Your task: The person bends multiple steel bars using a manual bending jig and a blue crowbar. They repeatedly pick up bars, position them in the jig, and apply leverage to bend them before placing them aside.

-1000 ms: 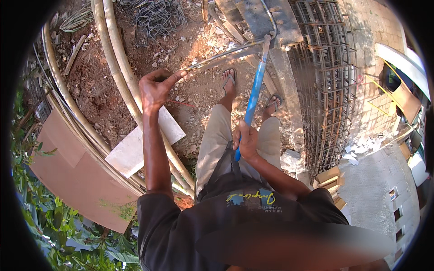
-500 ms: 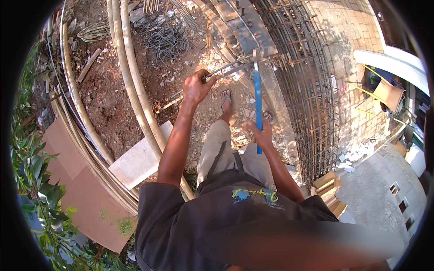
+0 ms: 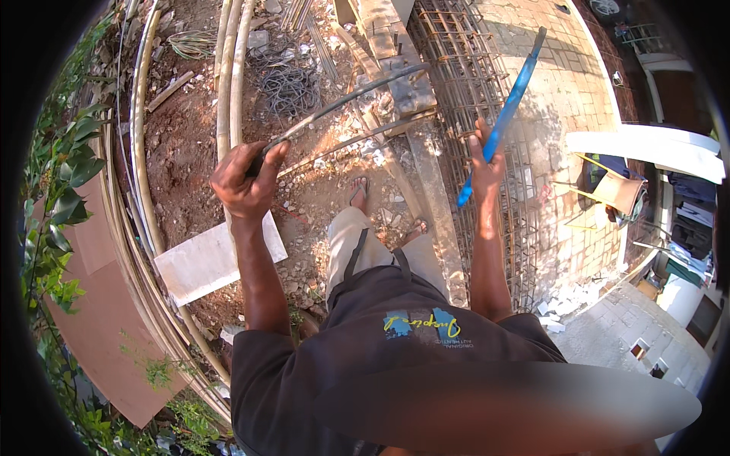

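Observation:
My left hand (image 3: 249,181) is closed around the near end of a steel rod (image 3: 312,118), which slants up and right to the pinned bending plate (image 3: 413,95). My right hand (image 3: 488,166) holds a blue-handled bending bar (image 3: 508,106) with a bare metal head, raised over the rebar cage. The bar's head points away from me and is apart from the rod. Below the held rod runs a second thin bar (image 3: 342,144), which reaches the near edge of the plate. Motion slightly smears the blue handle.
Long rebar cages (image 3: 456,53) lie just right of the wooden beam (image 3: 441,197). A tangle of wire (image 3: 289,90) rests on rubble ahead. Bamboo poles (image 3: 237,76) and a pale board (image 3: 217,260) are at left. A yellow-framed chair (image 3: 617,190) stands on the paving at right.
My right hand has swung the blue bar up and right, off the bending plate. The left hand has moved left, and the rod in it now lies at a different angle.

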The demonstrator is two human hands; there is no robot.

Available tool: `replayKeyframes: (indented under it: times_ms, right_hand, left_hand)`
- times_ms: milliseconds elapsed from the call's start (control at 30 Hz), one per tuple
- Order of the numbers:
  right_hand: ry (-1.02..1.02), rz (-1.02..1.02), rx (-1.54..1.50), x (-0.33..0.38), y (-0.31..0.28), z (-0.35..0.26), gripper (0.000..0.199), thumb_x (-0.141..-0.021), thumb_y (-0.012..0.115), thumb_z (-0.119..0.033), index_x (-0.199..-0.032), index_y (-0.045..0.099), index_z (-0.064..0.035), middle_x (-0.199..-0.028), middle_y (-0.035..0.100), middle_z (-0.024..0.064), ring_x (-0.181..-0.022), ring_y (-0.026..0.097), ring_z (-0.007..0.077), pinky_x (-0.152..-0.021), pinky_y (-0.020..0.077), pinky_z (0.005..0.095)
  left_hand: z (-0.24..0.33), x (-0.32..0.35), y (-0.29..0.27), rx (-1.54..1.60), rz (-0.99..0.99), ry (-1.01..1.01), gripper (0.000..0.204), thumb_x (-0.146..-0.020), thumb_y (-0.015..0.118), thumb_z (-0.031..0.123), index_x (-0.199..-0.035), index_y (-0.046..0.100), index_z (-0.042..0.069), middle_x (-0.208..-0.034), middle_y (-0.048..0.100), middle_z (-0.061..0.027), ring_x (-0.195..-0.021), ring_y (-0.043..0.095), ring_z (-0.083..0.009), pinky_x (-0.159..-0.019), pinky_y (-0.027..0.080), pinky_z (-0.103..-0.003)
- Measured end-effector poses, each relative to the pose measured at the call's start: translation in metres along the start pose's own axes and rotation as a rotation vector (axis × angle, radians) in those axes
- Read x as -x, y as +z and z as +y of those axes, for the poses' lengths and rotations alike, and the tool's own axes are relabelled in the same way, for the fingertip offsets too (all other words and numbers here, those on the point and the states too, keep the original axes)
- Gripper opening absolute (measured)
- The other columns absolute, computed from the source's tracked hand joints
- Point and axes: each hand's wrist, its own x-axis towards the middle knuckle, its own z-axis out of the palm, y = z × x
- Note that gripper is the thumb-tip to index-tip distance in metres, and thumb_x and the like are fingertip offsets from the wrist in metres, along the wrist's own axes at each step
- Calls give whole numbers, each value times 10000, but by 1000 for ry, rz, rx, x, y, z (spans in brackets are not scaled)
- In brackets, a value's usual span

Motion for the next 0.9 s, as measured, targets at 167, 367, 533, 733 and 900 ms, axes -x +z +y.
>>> replayKeyframes:
  times_ms: [167,367,533,733,900]
  right_hand:
    - [140,-298,-139,-5,2,-14,709,-1033,677,-323,-1605,394,-16,-1474,609,195,-1386,563,302,-1167,423,462]
    - [543,-175,182,42,23,48,436,-1004,705,-477,-1004,683,-42,-631,610,21,-514,574,111,-514,482,278]
    - [638,1,247,30,51,105,446,-981,744,-451,-860,688,-26,-563,526,-5,-449,523,101,-429,429,267]
    - [708,91,215,26,81,116,456,-986,744,-434,-843,680,-5,-535,505,-2,-437,509,104,-427,425,292]
    - [801,183,202,34,103,114,450,-987,743,-437,-839,671,-19,-550,500,-11,-441,467,97,-436,408,298]
  left_hand:
    - [-8,1,3,-1,11,-183,241,-908,854,288,-879,804,54,-635,687,-16,-494,536,-79,-450,405,-304]
    - [-106,5,121,-201,-416,-592,565,-894,723,661,-967,826,111,-848,789,-109,-753,747,-285,-763,595,-467]
    - [-188,2,186,-103,-709,-621,585,-869,759,625,-1108,798,93,-1090,788,-155,-1009,751,-325,-952,561,-497]
    - [-245,-1,203,-162,-759,-529,610,-851,777,624,-1125,804,80,-957,805,-140,-897,776,-302,-874,604,-421]
    - [-275,-47,215,-169,-959,-598,614,-825,777,679,-1083,821,124,-974,808,-116,-917,772,-287,-888,597,-424]
